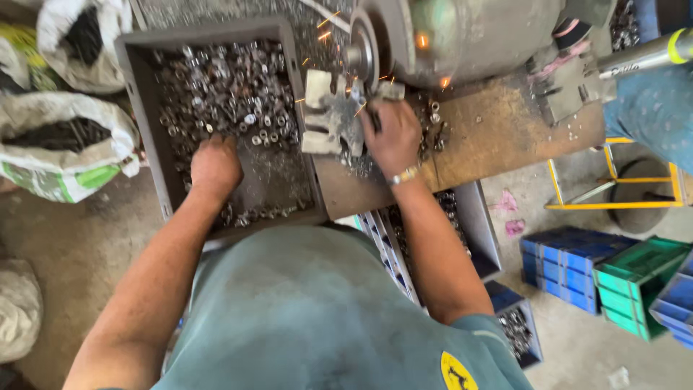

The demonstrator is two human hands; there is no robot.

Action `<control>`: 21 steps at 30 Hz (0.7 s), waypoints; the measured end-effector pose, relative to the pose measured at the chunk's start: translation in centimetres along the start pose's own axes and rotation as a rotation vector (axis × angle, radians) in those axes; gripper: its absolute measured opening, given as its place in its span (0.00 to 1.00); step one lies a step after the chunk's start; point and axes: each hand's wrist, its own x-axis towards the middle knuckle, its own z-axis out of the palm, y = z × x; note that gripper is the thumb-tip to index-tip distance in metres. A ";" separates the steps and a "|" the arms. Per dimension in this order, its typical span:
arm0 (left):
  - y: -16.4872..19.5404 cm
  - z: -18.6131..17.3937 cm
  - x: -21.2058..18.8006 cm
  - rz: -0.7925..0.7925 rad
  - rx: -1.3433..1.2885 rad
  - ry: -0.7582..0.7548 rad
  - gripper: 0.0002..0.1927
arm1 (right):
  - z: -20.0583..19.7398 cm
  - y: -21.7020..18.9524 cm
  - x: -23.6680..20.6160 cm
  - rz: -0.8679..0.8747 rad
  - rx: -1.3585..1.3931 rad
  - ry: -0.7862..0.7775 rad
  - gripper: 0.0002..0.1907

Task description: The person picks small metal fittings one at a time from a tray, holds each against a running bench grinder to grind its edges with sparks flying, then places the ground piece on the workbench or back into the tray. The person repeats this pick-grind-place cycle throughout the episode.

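left hand (214,165) — fingers buried in bin (144,108) nuts (231,94), grip unclear | right hand (393,133) pinching a part (hidden) to wheel (363,52) — sparks

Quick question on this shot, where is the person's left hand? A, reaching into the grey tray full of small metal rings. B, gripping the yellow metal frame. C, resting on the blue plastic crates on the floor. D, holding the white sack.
A: the left hand is down inside the grey rectangular tray among the small metal rings, while the right hand is at the grinding wheel, where sparks fly.
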 end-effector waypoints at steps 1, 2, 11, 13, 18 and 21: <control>-0.2 -0.1 0.2 -0.014 -0.001 0.019 0.10 | -0.4 -0.1 0.0 -0.034 0.019 0.034 0.15; -0.3 -0.2 0.5 -0.020 0.009 0.039 0.11 | -1.2 -0.3 -0.3 -0.072 0.039 0.062 0.15; 0.3 -2.4 1.3 0.032 -0.050 -0.116 0.12 | -5.9 -1.8 -1.3 0.056 -0.164 0.218 0.15; 1.6 -4.1 -0.1 0.110 -0.119 0.021 0.11 | -6.9 -2.8 -1.8 0.131 -0.147 0.218 0.16; 8.6 -8.1 -2.1 0.193 -0.742 0.039 0.15 | -5.6 -7.5 -3.0 0.182 0.365 -0.125 0.23; 12.2 -9.2 -1.9 0.188 -1.048 -0.132 0.14 | -4.7 -9.1 -3.1 0.190 0.365 -0.111 0.17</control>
